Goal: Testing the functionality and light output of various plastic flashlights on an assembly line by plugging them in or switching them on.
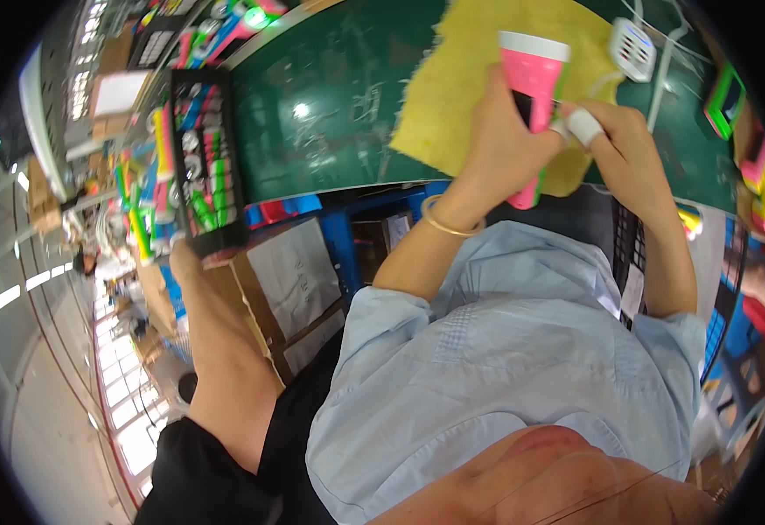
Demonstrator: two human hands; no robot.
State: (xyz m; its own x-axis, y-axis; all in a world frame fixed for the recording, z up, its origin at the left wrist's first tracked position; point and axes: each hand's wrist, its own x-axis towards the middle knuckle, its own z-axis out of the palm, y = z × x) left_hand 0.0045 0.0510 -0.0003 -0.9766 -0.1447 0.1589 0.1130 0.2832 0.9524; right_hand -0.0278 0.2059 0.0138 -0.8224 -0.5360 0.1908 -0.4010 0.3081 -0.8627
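Note:
A pink flashlight (535,74) with a wide white rim and green along its side is held upright over a yellow cloth (439,114). My left hand (498,144) is wrapped round its body from the left; a gold bangle circles that wrist. From the right, my right hand (614,140) meets the flashlight's side with bent fingers, white tape on the thumb. Whatever may lie between those fingertips is hidden. The flashlight's lower end (525,194) sticks out beneath my left hand.
The green tabletop (330,114) carries a white power strip (633,50) with cables and a green-and-black item (725,101) at right. At left, another person's arm (220,350) reaches to a black tray (235,166) of colourful pieces. Cardboard boxes (242,297) stand below.

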